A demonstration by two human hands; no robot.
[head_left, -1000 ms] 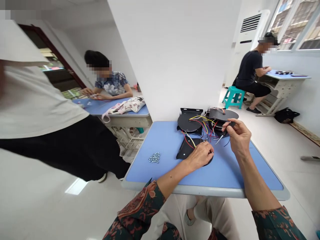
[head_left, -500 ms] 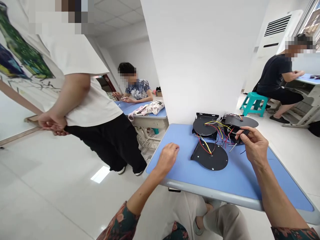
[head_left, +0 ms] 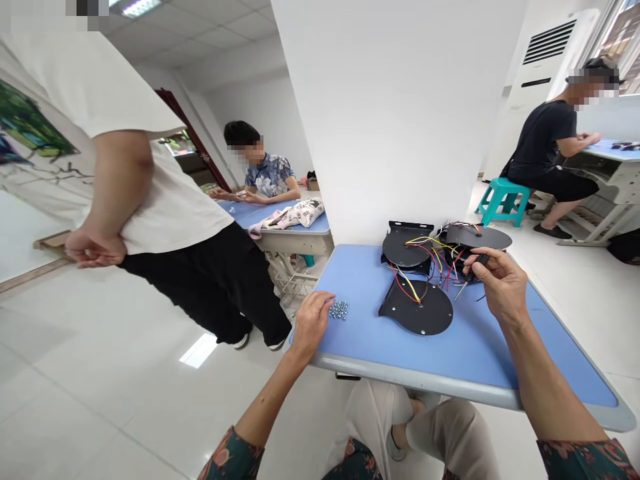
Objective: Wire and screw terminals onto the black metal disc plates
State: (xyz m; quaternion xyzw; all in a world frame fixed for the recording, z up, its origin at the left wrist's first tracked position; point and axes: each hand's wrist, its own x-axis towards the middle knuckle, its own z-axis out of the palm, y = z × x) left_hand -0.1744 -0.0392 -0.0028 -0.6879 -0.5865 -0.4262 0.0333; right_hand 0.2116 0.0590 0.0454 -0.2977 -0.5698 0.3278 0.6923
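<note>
My right hand point(head_left: 500, 283) grips a screwdriver point(head_left: 481, 259) with a dark handle, its thin metal shaft slanting down to the left above the table. At the left side of the tabletop, my left hand point(head_left: 311, 323) is closed, fingertips together beside a small pile of silver screws point(head_left: 340, 310). What those fingertips hold, if anything, is too small to make out. Between the hands lies a flat black rounded plate point(head_left: 420, 313) with red, yellow and white wires point(head_left: 407, 283) at its middle. Behind it are more black plates point(head_left: 406, 248) with wires, partly stacked.
The blue table point(head_left: 380, 357) has a grey rim and stands against a white pillar point(head_left: 400, 120). A person in a white shirt point(head_left: 165, 200) stands at the left. Two others sit at desks farther back, one on a teal stool point(head_left: 503, 200).
My left hand has shifted left, and the pile of screws beside it now shows. The right hand still holds the screwdriver in about the same place. The view has shifted slightly.
</note>
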